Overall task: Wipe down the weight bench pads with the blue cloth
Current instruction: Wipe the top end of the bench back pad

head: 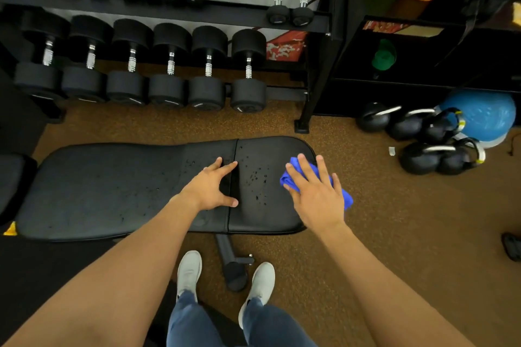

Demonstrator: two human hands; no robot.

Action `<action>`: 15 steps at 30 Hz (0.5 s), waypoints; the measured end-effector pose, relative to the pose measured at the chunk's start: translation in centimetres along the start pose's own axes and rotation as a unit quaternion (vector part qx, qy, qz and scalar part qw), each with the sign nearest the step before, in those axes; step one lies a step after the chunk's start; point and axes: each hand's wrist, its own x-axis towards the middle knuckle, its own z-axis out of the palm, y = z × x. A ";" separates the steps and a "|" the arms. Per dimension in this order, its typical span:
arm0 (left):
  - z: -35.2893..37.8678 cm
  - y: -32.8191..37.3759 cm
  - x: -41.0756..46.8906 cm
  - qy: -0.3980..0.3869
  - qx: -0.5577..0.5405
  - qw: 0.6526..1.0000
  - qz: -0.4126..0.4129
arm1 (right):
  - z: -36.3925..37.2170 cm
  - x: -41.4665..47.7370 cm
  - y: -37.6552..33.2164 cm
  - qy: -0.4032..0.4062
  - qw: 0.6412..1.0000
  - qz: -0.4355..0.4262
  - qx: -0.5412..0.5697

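While the left hand (214, 186) lies flat with fingers spread across the seam, seemingly steadying the bench pads (112, 186), the right hand (315, 191) presses the blue cloth (347, 200) open-palmed beside droplets (258, 177) on the end pad (267, 149).

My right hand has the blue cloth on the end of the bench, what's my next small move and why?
Probably sweep the blue cloth leftward across the short pad toward your left hand. Your right hand presses it flat at the pad's right end, and droplets sit unwiped between it and the seam where the left hand rests.
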 end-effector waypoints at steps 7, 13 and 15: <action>-3.0 -2.2 0.8 -0.018 0.044 0.997 0.058 | -1.2 7.7 -6.8 -0.010 0.999 0.049 0.008; -4.0 -2.6 2.5 -0.030 0.088 0.992 0.084 | 1.0 0.1 -7.8 -0.001 0.999 0.036 -0.033; -4.0 -2.4 3.2 -0.055 0.098 0.989 0.095 | 0.9 -0.3 -6.5 0.011 0.995 0.098 -0.017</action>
